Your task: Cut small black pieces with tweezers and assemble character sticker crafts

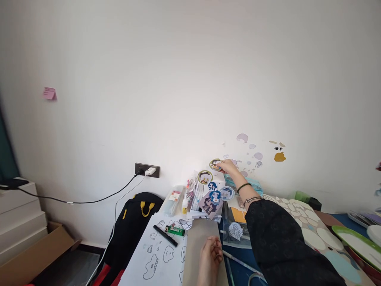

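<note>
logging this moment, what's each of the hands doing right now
Left hand: open, resting flat on the grey board, holding nothing.
Right hand: closed on a round sticker, held up by the wall.

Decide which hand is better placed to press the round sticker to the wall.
Right. The right hand already holds the round sticker by the wall; the left hand rests flat on the board.

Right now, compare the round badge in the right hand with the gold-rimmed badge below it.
The held badge is lifted against the wall, pinched by the right hand; the gold-rimmed badge is propped on the white box, untouched. The held badge is partly covered by fingers; the gold-rimmed badge shows its whole face. Both are round with a cartoon figure.
</note>
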Motion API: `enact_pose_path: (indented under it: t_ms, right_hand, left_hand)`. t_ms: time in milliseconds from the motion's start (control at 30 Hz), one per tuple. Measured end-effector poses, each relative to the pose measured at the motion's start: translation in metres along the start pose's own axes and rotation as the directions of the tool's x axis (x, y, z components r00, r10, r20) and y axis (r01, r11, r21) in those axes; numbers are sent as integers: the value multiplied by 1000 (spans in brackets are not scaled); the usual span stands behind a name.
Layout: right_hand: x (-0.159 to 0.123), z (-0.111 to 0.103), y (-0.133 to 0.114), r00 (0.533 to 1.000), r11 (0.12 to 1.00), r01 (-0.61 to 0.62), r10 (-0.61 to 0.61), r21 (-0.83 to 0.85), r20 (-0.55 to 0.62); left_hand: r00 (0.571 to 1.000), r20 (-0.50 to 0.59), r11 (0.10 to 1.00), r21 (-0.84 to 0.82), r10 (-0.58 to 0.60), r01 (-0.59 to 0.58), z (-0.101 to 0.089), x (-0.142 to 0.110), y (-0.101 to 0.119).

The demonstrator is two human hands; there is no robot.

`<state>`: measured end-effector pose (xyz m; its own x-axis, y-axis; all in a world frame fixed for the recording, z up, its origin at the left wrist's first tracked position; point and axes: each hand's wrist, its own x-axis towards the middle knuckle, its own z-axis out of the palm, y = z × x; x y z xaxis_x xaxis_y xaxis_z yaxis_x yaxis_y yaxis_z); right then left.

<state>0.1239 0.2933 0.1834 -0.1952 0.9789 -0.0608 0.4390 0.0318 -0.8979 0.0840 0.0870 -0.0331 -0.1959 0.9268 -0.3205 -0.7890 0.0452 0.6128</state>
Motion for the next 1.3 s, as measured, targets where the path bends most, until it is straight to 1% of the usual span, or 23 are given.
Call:
enact_pose_path:
  t_ms: [133,267,500,733,967,1133,1300]
  right_hand:
    - [12,9,-7,997,996,10,-4,-87,71]
    - [15,14,-15,994,993,9,5,-118,112]
    - [14,17,-21,989,997,-36,46,-71,142]
    - [18,16,-13,988,999,-31,28,17,149]
    - [14,19,0,994,995,27,-37,96,101]
    - [6,21,7,996,982,83,-89,171,30]
    - [4,18,7,993,946,119,-107,302,-55]
  left_hand:
    - [1000,-10,1000,-4,-9,9,-1,3,1]
    - [999,-21,999,-27,-34,34,-2,4,-1]
    - [999,-24,999,-40,-38,37,2,0,-1]
    - [1000,14,999,-28,-20,21,0,-1,0]
    - [1000,28,1000,-17,8,-7,-1,0,0]
    - [999,22,1000,-6,26,-25,0,1,-1]
    - [999,20,1000,-1,25,-25,0,0,-2]
